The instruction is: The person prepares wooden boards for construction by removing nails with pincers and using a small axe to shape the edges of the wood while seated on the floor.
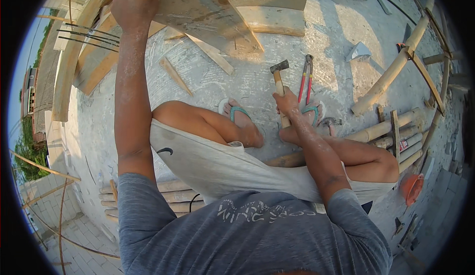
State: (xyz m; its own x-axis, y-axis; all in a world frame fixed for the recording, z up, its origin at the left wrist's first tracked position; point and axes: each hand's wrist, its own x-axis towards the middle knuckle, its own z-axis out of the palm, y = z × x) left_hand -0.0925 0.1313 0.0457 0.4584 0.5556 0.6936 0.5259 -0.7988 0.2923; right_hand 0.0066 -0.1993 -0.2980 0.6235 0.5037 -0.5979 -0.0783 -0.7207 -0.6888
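My left hand [134, 5] is raised at the upper left, its fingers closed on the edge of a wide wooden board [198, 10]. The board stands tilted, its lower corner near the concrete floor. My right hand [286, 101] grips the wooden handle of a hammer [279, 67], whose dark head points away from me above the floor between my feet. Just right of that head lies a long-handled cutter [306, 77] with red grips. A second hammer head [330, 121] shows beside my right foot, its handle mostly hidden.
Planks [269, 7] stand behind the board, and a narrow wood strip [175, 76] lies on the floor. Bamboo poles [396, 67] lean and lie at the right. A trowel-like metal blade [358, 52] and an orange-red container [411, 188] are nearby. Thin rods [89, 40] jut out at the left.
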